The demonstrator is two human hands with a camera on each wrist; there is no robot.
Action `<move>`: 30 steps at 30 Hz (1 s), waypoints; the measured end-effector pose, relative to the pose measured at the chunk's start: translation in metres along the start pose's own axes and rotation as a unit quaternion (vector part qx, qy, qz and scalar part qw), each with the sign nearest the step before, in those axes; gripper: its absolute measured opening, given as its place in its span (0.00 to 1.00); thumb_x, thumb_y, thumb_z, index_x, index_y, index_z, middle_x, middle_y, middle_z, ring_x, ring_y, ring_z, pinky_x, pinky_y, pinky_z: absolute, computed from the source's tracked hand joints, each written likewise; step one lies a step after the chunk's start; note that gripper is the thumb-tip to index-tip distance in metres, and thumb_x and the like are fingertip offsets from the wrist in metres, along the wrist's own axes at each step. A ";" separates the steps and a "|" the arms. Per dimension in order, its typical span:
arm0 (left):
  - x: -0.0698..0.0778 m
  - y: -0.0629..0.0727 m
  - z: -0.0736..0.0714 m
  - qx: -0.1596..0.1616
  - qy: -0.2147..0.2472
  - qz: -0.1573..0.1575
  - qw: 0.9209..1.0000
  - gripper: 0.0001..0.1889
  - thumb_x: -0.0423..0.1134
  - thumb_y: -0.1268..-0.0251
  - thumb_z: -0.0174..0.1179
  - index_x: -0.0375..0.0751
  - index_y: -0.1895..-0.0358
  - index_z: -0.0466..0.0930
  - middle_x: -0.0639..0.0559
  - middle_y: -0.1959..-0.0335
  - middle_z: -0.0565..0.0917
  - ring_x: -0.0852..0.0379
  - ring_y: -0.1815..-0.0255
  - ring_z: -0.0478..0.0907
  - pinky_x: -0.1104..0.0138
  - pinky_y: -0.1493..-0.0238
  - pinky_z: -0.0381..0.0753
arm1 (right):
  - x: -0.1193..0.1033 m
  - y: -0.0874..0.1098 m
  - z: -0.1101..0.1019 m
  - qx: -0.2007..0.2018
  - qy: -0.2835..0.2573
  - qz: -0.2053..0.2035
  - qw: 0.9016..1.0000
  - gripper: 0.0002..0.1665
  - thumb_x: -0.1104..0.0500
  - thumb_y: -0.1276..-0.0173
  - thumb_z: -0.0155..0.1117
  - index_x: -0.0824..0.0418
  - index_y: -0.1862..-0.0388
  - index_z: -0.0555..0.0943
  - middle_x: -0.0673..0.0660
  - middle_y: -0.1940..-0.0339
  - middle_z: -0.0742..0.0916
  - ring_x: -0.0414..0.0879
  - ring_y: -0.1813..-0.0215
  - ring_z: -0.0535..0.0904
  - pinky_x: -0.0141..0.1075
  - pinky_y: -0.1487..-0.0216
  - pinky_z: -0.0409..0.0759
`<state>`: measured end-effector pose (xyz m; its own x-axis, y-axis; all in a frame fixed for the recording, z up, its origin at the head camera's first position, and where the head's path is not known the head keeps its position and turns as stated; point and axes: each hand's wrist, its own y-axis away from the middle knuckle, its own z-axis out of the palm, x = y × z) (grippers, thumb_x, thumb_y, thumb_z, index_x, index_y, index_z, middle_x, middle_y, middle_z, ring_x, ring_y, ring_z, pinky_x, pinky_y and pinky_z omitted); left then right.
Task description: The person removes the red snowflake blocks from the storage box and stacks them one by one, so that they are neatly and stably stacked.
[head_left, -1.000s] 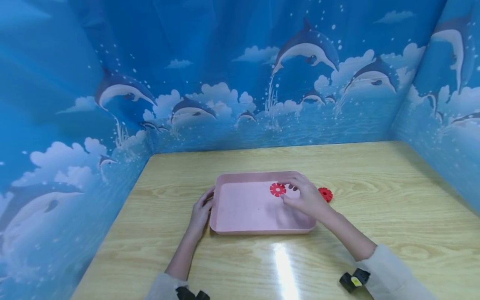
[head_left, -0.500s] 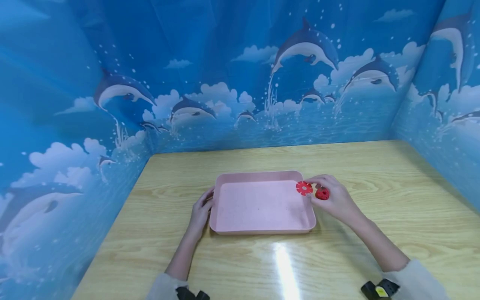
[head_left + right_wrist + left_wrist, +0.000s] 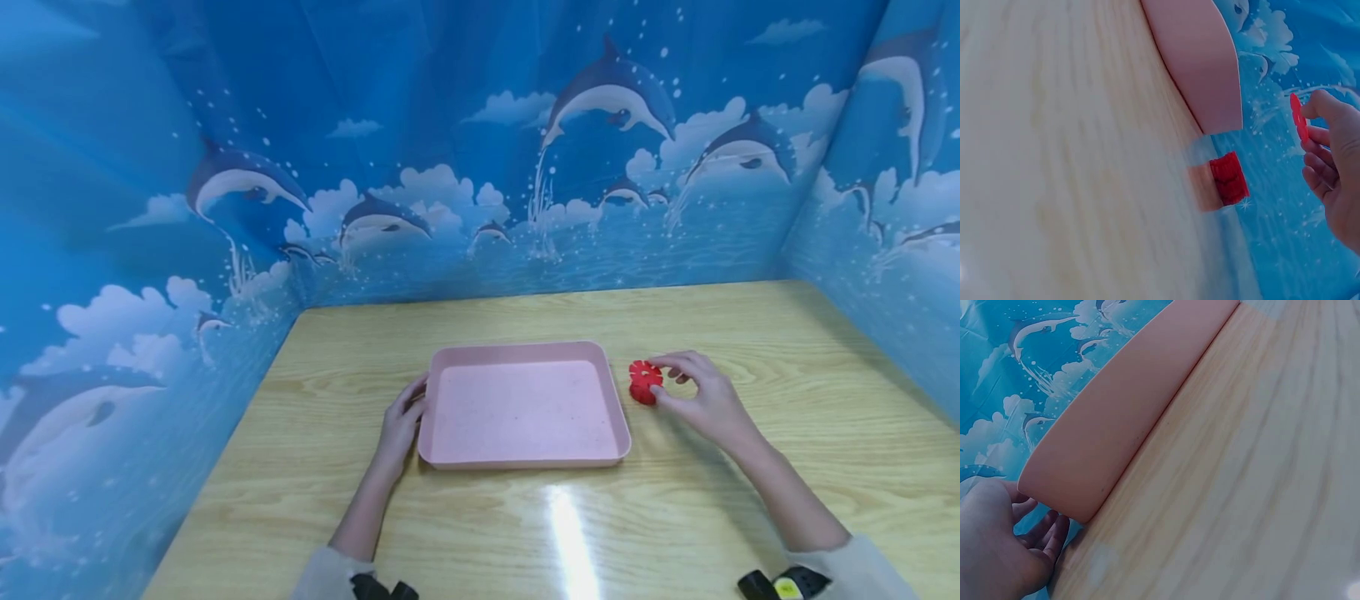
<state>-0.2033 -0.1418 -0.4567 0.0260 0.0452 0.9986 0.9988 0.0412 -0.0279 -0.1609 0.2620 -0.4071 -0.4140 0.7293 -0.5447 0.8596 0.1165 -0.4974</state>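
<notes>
My right hand [image 3: 701,396] pinches a thin red flower-shaped slotted disc [image 3: 1299,117] between thumb and a finger. It holds the disc above a short stack of similar red discs [image 3: 1230,179] on the table, just right of the pink tray. In the head view the held disc [image 3: 646,370] partly overlaps the stack [image 3: 643,395]; the right wrist view shows a gap between them. At the left end of the pink tray [image 3: 523,462], my left hand [image 3: 400,423] rests its loosely bent fingers against the outer wall. No disc shows inside the tray.
The wood-grain table [image 3: 480,533] carries the tray near its middle. A blue dolphin-print curtain [image 3: 450,150] stands behind the table and along both sides. A black wrist camera [image 3: 783,583] sits on the right sleeve.
My right hand has carried the pinched disc rightward from above the tray, past its right rim, to over the red stack. The left hand and tray have stayed put.
</notes>
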 end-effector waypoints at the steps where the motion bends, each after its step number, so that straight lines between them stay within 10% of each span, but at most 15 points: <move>1: 0.000 0.000 0.000 0.000 -0.001 0.000 1.000 0.22 0.29 0.36 0.50 0.35 0.38 0.68 0.37 0.44 0.73 0.46 0.47 0.71 0.65 0.51 0.74 | 0.002 0.001 0.000 0.001 -0.002 0.002 1.000 0.23 0.69 0.50 0.68 0.64 0.52 0.79 0.58 0.58 0.80 0.50 0.64 0.71 0.38 0.65 0.72; 30: 0.001 0.001 0.000 -0.010 -0.004 -0.006 1.000 0.22 0.32 0.34 0.50 0.36 0.36 0.66 0.36 0.42 0.71 0.44 0.44 0.69 0.59 0.47 0.72 | 0.044 0.008 0.019 0.000 0.009 0.021 1.000 0.22 0.68 0.49 0.68 0.65 0.52 0.79 0.60 0.59 0.79 0.51 0.63 0.73 0.43 0.65 0.73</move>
<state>-0.2027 -0.1422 -0.4562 0.0147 0.0527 0.9985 0.9996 0.0213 -0.0158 -0.1781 0.2821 -0.4475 -0.3723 0.7455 -0.5528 0.8758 0.0851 -0.4751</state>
